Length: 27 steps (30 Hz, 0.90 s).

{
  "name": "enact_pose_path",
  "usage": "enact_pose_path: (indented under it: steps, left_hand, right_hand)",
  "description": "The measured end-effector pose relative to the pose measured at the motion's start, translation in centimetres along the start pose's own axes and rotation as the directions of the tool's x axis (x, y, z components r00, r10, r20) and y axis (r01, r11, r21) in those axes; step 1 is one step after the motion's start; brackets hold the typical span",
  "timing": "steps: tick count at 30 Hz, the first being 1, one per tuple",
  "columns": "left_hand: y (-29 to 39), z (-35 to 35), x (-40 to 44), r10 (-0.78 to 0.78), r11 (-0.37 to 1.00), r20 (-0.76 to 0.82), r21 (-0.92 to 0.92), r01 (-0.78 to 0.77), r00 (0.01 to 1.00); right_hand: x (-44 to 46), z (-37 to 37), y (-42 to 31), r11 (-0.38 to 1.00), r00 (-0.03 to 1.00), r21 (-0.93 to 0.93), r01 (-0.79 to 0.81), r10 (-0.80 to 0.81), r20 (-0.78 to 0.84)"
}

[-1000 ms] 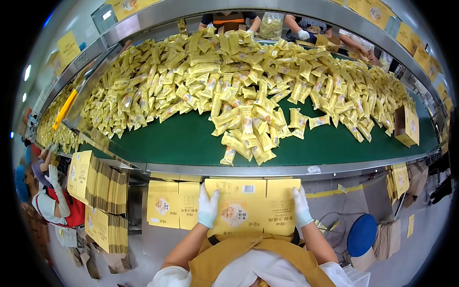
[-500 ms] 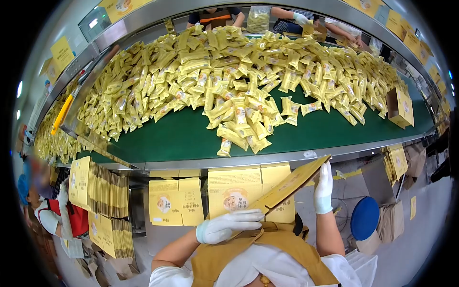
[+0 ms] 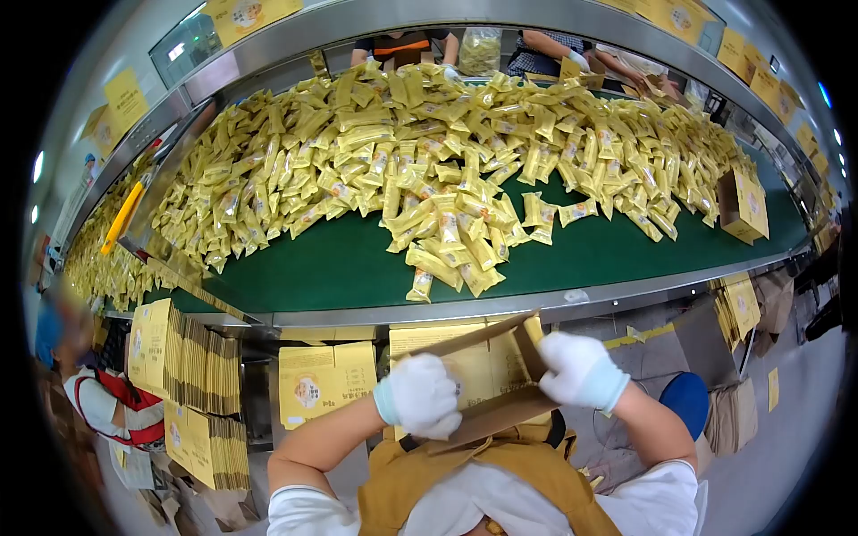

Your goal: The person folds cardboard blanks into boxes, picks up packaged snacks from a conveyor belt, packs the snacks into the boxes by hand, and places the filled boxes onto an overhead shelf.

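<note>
I'm standing in what looks like a factory packing room.
Wrapped yellow packets (image 3: 357, 147) are lying heaped across a long green belt (image 3: 340, 268), a metal rail (image 3: 375, 315) is edging it, and several people (image 3: 416, 45) are lining its far side. Stacks of flattened cartons (image 3: 192, 353) are standing on the left, near someone in red (image 3: 96, 406), while white-gloved hands (image 3: 422, 397) right here are holding an open carton (image 3: 505, 409).

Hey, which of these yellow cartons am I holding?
The opened-out carton between your left hand and right hand; the box on the green belt stands unheld, the carton leftward lies flat.
</note>
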<state>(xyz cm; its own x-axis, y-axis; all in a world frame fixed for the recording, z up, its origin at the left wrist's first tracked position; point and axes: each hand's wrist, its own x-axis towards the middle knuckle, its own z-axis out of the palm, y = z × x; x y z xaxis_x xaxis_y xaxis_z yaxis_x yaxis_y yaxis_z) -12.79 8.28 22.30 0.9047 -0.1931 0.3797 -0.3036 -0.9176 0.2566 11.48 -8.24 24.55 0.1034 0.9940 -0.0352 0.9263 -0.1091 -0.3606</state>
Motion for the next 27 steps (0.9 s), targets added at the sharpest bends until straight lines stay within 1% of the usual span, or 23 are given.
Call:
enact_pose_path:
  steps: [1, 2, 3, 4, 5, 6, 7, 8, 9, 10, 11, 12, 13, 14, 15, 16, 17, 18, 20, 21, 22, 25, 27]
  left_hand:
    - [-0.5, -0.4, 0.6, -0.065, 0.995, 0.015, 0.07, 0.064, 0.998]
    - [-1.6, -0.3, 0.9, -0.092, 0.989, 0.098, 0.128, 0.079, 0.991]
    - [-2.1, 0.8, 0.7, -0.112, 0.989, 0.194, 0.121, 0.089, 0.975]
    - [-2.3, 2.3, 0.6, -0.129, 0.988, 0.287, 0.114, 0.1, 0.949]
    - [-2.2, 3.5, 0.8, -0.145, 0.988, 0.376, 0.107, 0.113, 0.915]
    - [-1.8, 4.3, 1.5, -0.275, 0.958, 0.687, 0.139, 0.249, 0.672]
    - [-1.9, 4.4, 1.4, -0.206, 0.977, 0.552, 0.156, 0.142, 0.808]
    - [-2.2, 4.5, 1.4, -0.114, 0.981, 0.4, 0.193, 0.038, 0.909]
    - [-2.5, 4.5, 1.5, 0.0, 0.968, 0.241, 0.245, -0.061, 0.97]
    - [-1.9, 3.0, 1.8, 0.034, 0.915, 0.021, 0.401, -0.039, 0.999]
    - [-1.5, 2.3, 2.1, -0.119, 0.906, -0.098, 0.396, 0.148, 0.988]
    - [-1.0, 2.1, 2.3, -0.264, 0.869, -0.215, 0.37, 0.329, 0.94]
    - [-0.8, 2.1, 2.3, -0.398, 0.807, -0.325, 0.321, 0.496, 0.858]
    - [-1.1, 2.5, 1.8, -0.466, 0.806, -0.265, 0.267, 0.529, 0.844]
    - [-0.8, 1.7, 2.5, -0.604, 0.778, -0.112, 0.13, 0.614, 0.789]
    - [0.0, 0.0, 3.6, -0.699, 0.714, 0.063, 0.007, 0.7, 0.712]
    - [0.5, -1.3, 4.5, -0.747, 0.614, 0.251, -0.095, 0.784, 0.616]
    - [0.5, -1.8, 5.1, -0.708, 0.594, 0.385, -0.128, 0.794, 0.592]
    - [0.4, 0.3, 4.0, -0.559, 0.809, 0.234, -0.056, 0.585, 0.795]
    - [0.7, 0.9, 3.7, -0.459, 0.885, 0.166, -0.002, 0.466, 0.873]
    - [1.5, 1.5, 3.8, -0.493, 0.87, 0.257, 0.131, 0.476, 0.831]
    - [2.2, 1.8, 4.0, -0.502, 0.857, 0.331, 0.311, 0.41, 0.799]
    - [1.9, 1.3, 4.5, -0.506, 0.857, 0.374, 0.321, 0.403, 0.777]
  right_hand:
    - [0.6, 0.2, -0.8, 0.994, 0.99, -0.092, 0.058, -0.045, 0.135]
    - [1.5, 0.9, -1.2, 0.993, 0.987, -0.093, 0.079, -0.065, 0.146]
    - [2.4, 1.7, -1.5, 0.991, 0.984, -0.093, 0.098, -0.083, 0.158]
    - [3.2, 1.7, -2.2, 0.988, 0.974, -0.106, 0.116, -0.092, 0.206]
    - [3.8, 1.9, -2.5, 0.974, 0.956, -0.134, 0.182, -0.143, 0.257]
    - [4.2, 1.7, -2.9, 0.966, 0.926, -0.139, 0.216, -0.158, 0.343]
    - [4.6, 1.3, -3.1, 0.957, 0.889, -0.142, 0.251, -0.17, 0.425]
    - [4.5, 0.8, -2.4, 0.96, 0.871, -0.013, 0.279, -0.247, 0.424]
    - [4.1, 0.0, -1.1, 0.947, 0.852, 0.115, 0.3, -0.32, 0.414]
    - [3.7, -0.6, 0.2, 0.918, 0.833, 0.241, 0.316, -0.39, 0.393]
    - [3.2, -0.7, 1.1, 0.916, 0.866, 0.312, 0.251, -0.357, 0.35]
    - [2.4, -0.6, 1.8, 0.905, 0.897, 0.382, 0.189, -0.317, 0.308]
    - [1.6, -0.2, 2.2, 0.883, 0.924, 0.451, 0.129, -0.272, 0.267]
    - [1.0, 0.0, 1.6, 0.854, 0.957, 0.521, 0.003, -0.153, 0.246]
    - [0.6, 0.9, 1.5, 0.882, 0.99, 0.469, 0.046, -0.104, 0.099]
    - [0.3, 2.1, 1.6, 0.91, 0.997, 0.407, 0.078, -0.062, -0.053]
    - [0.2, 3.1, 1.7, 0.935, 0.979, 0.34, 0.098, -0.03, -0.202]
    - [0.3, 3.7, 1.5, 0.958, 0.969, 0.286, 0.012, 0.06, -0.24]
    - [0.8, 7.3, 2.9, 0.927, 0.947, 0.374, -0.041, 0.155, -0.281]
    - [1.1, 7.9, 2.8, 0.905, 0.933, 0.421, -0.063, 0.203, -0.297]
    - [1.3, 8.1, 2.6, 0.849, 0.951, 0.522, -0.078, 0.22, -0.215]
    - [1.8, 7.9, 2.4, 0.913, 0.967, 0.407, -0.03, 0.129, -0.218]
    - [2.0, 8.6, 4.4, 0.715, 0.977, 0.699, 0.0, 0.15, -0.153]
